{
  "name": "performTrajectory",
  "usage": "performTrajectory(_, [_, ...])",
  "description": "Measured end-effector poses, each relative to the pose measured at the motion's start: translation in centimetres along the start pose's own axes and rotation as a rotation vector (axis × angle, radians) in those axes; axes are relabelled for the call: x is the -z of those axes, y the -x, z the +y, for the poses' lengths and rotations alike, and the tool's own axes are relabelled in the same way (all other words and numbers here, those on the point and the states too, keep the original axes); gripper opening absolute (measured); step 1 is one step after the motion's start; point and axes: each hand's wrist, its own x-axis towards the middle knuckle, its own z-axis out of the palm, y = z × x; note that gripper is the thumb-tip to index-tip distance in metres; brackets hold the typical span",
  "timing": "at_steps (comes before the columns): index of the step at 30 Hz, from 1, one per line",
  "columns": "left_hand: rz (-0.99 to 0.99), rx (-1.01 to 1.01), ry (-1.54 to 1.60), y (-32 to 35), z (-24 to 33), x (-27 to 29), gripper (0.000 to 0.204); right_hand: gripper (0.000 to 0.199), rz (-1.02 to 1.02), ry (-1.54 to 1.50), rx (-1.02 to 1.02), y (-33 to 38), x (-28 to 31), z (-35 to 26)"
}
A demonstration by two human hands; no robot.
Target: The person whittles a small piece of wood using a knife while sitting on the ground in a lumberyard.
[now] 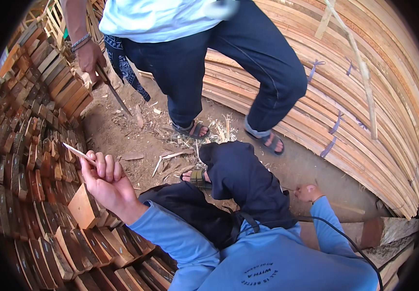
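My left hand point(108, 180) is raised at the left, its fingers closed round a thin pale wooden stick point(77, 151) that points up and to the left. Beyond that hand rise stacked wooden blocks point(49, 167). My right hand point(309, 193) is low at the right, beside my bent knee, with the fingers curled in. A thin dark edge shows by its knuckles, but I cannot make out what it holds.
In front of me stands another person in dark trousers point(185, 63), a long blade point(115, 94) hanging from one hand. Long bundled wood strips point(331, 106) line the right side. Shavings point(214, 128) and splinters litter the dirt floor. A black cable point(345, 235) crosses my right sleeve.
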Motion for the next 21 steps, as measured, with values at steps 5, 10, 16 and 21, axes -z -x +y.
performTrajectory(5, [0.026, -0.01, -0.051, -0.5, -0.6, -0.1, 0.029, 0.038, 0.053, -0.062, 0.008, 0.3, -0.4, -1.0])
performTrajectory(10, [0.023, -0.009, -0.101, -0.9, -2.2, -0.8, 0.028, 0.038, 0.068, -0.092, -0.025, 0.2, -2.1, 0.0])
performTrajectory(16, [-0.072, 0.015, -0.123, -1.8, -1.1, 1.3, 0.029, 0.043, 0.046, -0.114, -0.015, 2.0, -0.4, -2.6])
performTrajectory(21, [-0.063, 0.065, -0.17, -1.9, -3.3, 0.6, 0.027, 0.045, 0.095, -0.187, -0.06, 4.0, 0.5, -2.7])
